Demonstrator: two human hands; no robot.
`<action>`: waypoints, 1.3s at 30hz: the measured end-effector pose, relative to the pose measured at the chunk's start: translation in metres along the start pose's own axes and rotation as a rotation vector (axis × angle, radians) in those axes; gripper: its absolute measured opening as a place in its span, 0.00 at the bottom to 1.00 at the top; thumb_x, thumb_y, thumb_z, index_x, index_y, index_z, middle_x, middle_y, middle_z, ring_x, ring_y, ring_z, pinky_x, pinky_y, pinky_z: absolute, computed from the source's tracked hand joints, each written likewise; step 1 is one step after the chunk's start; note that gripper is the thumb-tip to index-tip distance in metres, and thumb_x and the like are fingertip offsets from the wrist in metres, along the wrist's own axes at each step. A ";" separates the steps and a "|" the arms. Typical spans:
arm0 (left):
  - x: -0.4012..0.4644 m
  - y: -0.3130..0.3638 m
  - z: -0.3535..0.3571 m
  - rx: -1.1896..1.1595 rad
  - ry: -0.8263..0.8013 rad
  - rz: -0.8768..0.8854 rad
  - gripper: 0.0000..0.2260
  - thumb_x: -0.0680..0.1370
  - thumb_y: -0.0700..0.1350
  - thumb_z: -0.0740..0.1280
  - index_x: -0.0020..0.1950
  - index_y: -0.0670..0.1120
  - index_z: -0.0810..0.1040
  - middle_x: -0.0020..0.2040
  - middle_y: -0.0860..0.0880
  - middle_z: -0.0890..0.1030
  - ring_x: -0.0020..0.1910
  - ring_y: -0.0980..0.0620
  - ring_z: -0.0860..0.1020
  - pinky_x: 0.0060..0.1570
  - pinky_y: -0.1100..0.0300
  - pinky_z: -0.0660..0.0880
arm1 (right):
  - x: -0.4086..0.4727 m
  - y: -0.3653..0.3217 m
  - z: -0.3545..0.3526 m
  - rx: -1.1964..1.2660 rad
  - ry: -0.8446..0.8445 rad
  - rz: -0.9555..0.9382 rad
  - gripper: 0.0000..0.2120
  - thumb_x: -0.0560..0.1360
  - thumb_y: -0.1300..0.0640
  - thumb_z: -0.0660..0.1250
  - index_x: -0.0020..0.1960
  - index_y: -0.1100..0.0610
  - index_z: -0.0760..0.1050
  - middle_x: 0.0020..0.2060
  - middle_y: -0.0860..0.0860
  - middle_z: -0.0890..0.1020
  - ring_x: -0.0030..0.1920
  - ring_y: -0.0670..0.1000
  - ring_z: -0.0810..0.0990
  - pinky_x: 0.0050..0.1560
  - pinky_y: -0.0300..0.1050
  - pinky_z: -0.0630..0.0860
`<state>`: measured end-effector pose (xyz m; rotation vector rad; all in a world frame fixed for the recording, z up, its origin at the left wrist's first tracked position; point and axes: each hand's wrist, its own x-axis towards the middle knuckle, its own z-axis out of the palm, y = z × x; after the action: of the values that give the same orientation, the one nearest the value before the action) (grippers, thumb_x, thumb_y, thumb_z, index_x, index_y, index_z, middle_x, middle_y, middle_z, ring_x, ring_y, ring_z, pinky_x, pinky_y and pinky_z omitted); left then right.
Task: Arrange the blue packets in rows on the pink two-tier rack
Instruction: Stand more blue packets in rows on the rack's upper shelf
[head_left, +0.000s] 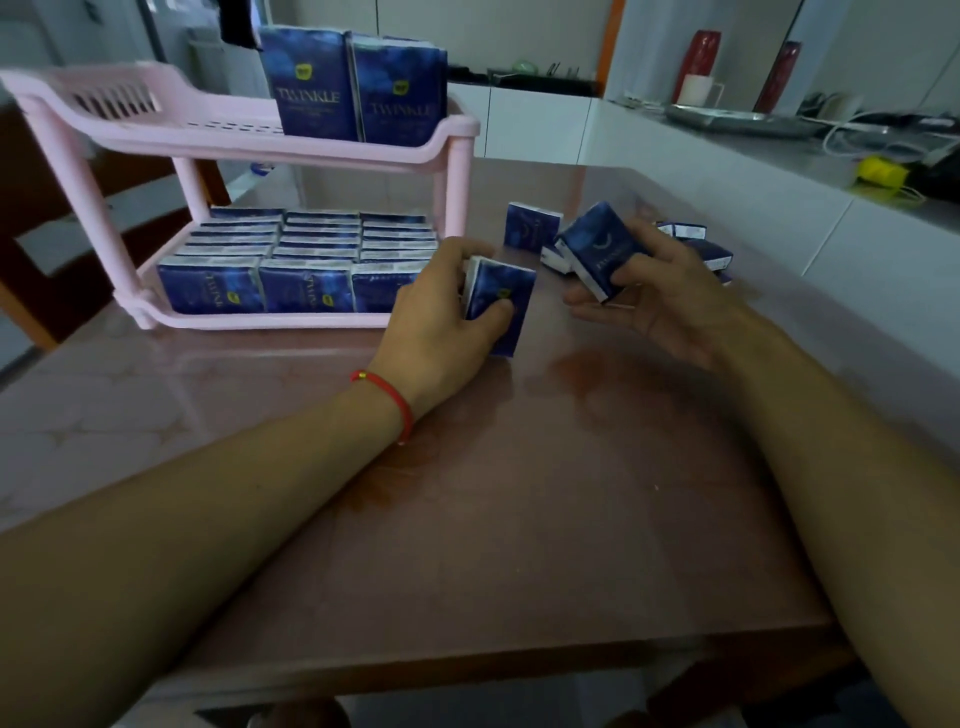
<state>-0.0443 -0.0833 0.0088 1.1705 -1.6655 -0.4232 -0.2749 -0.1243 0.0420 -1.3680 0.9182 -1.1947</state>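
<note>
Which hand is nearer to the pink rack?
Left. The left hand, gripping a blue packet, is at the pink rack's lower tier; the right hand grips another packet farther right.

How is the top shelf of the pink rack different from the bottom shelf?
The top shelf holds only two blue packets at its right end; the bottom shelf is packed with blue packets in three rows. The top shelf's slatted floor shows on the left, while the bottom shelf's floor is hidden under packets. The top shelf's packets show TWINKLE upright; the bottom shelf's front ones show it sideways. Both shelves are pink and hold the same kind of packets.
</note>
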 end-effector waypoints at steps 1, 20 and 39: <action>0.000 -0.001 -0.001 -0.001 0.005 -0.011 0.17 0.74 0.44 0.72 0.61 0.51 0.74 0.43 0.54 0.82 0.42 0.54 0.80 0.48 0.59 0.78 | -0.001 -0.002 0.002 0.018 -0.037 0.008 0.24 0.77 0.73 0.54 0.67 0.56 0.73 0.59 0.62 0.81 0.51 0.63 0.85 0.51 0.57 0.82; -0.006 0.008 -0.003 -0.102 -0.048 -0.079 0.31 0.66 0.54 0.70 0.70 0.58 0.74 0.58 0.52 0.84 0.54 0.55 0.83 0.59 0.51 0.80 | -0.010 -0.007 0.050 -1.018 -0.098 -0.207 0.21 0.70 0.43 0.76 0.52 0.53 0.70 0.46 0.50 0.82 0.44 0.52 0.82 0.45 0.55 0.82; -0.010 0.018 -0.007 -0.361 -0.253 -0.065 0.32 0.75 0.38 0.74 0.75 0.44 0.64 0.60 0.47 0.82 0.56 0.54 0.83 0.55 0.59 0.81 | -0.021 -0.022 0.035 -0.721 -0.338 -0.121 0.23 0.76 0.56 0.73 0.70 0.52 0.74 0.61 0.49 0.81 0.59 0.47 0.82 0.56 0.52 0.82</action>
<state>-0.0469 -0.0647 0.0202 0.9307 -1.6773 -0.9046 -0.2473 -0.0930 0.0624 -2.1462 1.0754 -0.6891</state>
